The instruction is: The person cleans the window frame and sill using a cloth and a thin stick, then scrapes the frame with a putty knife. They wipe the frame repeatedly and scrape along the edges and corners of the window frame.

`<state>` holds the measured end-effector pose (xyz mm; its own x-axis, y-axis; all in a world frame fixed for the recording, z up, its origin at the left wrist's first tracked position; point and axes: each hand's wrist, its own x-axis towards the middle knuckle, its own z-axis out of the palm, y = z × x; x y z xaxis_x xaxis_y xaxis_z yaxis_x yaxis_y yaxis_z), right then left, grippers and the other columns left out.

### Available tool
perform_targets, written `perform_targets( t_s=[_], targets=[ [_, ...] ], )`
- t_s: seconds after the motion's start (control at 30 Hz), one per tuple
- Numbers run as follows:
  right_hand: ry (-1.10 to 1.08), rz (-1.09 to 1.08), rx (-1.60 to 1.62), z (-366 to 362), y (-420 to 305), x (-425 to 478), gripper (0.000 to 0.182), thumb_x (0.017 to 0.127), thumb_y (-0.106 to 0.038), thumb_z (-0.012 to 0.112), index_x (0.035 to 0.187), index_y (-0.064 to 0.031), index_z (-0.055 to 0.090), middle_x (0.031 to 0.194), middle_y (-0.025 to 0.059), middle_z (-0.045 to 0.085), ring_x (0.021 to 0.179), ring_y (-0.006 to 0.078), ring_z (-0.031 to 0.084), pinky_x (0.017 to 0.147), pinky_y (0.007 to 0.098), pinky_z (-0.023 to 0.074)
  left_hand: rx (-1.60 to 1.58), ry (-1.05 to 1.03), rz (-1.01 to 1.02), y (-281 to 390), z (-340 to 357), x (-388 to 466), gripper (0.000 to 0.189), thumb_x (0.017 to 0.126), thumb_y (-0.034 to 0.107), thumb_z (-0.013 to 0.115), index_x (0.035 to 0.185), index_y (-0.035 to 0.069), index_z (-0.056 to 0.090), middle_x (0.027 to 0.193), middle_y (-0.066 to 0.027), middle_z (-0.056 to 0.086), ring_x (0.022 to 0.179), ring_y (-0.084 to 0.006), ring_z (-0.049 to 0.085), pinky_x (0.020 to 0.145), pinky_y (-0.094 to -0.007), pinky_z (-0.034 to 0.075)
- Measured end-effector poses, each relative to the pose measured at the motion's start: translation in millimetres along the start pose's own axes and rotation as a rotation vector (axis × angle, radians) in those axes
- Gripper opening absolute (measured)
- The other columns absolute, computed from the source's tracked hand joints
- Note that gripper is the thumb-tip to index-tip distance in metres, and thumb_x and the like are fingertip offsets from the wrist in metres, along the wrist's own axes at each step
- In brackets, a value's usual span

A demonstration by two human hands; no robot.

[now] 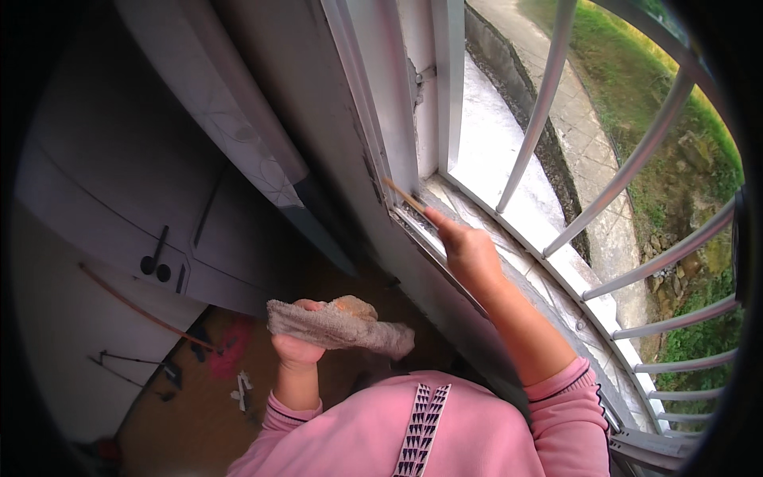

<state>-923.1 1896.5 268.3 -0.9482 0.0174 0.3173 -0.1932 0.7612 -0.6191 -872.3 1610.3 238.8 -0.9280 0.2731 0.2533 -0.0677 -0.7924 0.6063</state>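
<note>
My right hand (pixel 474 256) grips a thin wooden stick (pixel 408 198), its index finger stretched along the stick. The stick's far end reaches the lower corner of the window frame (pixel 375 113), by the sill track (pixel 429 235); whether it touches there I cannot tell. Dark dirt shows in the track around that corner. In front of my chest, my left hand (pixel 298 352) holds a folded, greyish terry cloth (pixel 340 327) with a brownish stain on top. Part of the cloth hangs over to the right of the hand.
White metal bars (pixel 539 113) curve along the window's outer side, beyond a tiled ledge (pixel 530 271). A curtain (pixel 256 119) hangs left of the window. Farther left stands a pale door (pixel 137 208) with a dark handle. White scraps (pixel 241 390) and a pink item (pixel 229 352) lie on the brown floor.
</note>
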Motion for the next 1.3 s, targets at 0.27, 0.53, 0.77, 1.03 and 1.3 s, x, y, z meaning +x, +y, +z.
perform_targets(
  t_s=[0.27, 0.53, 0.77, 1.03, 1.3],
  targets=[
    [-0.398, 0.031, -0.403, -25.9, -22.3, -11.3, 0.043, 0.079, -0.006, 0.042, 0.115, -0.0264, 0.051, 0.07, 0.0125, 0.059, 0.065, 0.0304, 0.059, 0.058, 0.0404, 0.0466, 0.11, 0.091, 0.077, 12.7, -14.3, -15.8, 0.047, 0.078, 0.038, 0.043, 0.099, -0.002, 0.053, 0.101, -0.014, 0.057, 0.094, -0.0267, 0.054, 0.085, -0.0394, 0.042],
    [-0.452, 0.054, -0.582, -62.6, -19.1, 1.0, 0.039, 0.079, -0.007, 0.042, 0.113, -0.0229, 0.054, 0.077, 0.01, 0.061, 0.072, 0.0265, 0.06, 0.062, 0.0372, 0.0474, 0.2, 0.195, -0.043, 14.5, -23.8, -19.1, 0.053, 0.08, 0.047, 0.043, 0.106, 0.001, 0.053, 0.106, -0.0125, 0.056, 0.099, -0.0267, 0.052, 0.083, -0.0407, 0.043],
    [-0.192, -0.035, 0.009, -65.1, -2.2, -39.1, 0.032, 0.076, -0.004, 0.048, 0.105, -0.0135, 0.057, 0.072, 0.0143, 0.058, 0.065, 0.0324, 0.057, 0.059, 0.0405, 0.0458, -0.025, -0.234, -0.063, -13.7, 1.2, 2.5, 0.068, 0.083, 0.048, 0.04, 0.12, -0.009, 0.039, 0.118, -0.0192, 0.048, 0.107, -0.028, 0.049, 0.092, -0.0403, 0.038],
    [-0.236, 0.065, -0.236, -80.3, 2.6, -66.1, 0.03, 0.076, -0.003, 0.053, 0.104, -0.0118, 0.058, 0.072, 0.0139, 0.057, 0.064, 0.0325, 0.056, 0.057, 0.0393, 0.0447, -0.11, -0.035, -0.215, -17.3, 7.7, 20.3, 0.054, 0.086, 0.038, 0.032, 0.123, -0.001, 0.039, 0.122, -0.0168, 0.046, 0.11, -0.0301, 0.046, 0.094, -0.0431, 0.035],
    [-0.203, 0.02, 0.182, -69.9, -8.5, -60.3, 0.027, 0.077, -0.006, 0.052, 0.104, -0.0042, 0.055, 0.082, 0.0186, 0.059, 0.072, 0.0348, 0.057, 0.064, 0.0384, 0.0462, -0.12, 0.025, -0.212, -22.4, 23.2, 35.2, 0.047, 0.088, 0.032, 0.03, 0.124, 0.005, 0.041, 0.123, -0.0147, 0.045, 0.112, -0.03, 0.045, 0.095, -0.0429, 0.034]
  ],
)
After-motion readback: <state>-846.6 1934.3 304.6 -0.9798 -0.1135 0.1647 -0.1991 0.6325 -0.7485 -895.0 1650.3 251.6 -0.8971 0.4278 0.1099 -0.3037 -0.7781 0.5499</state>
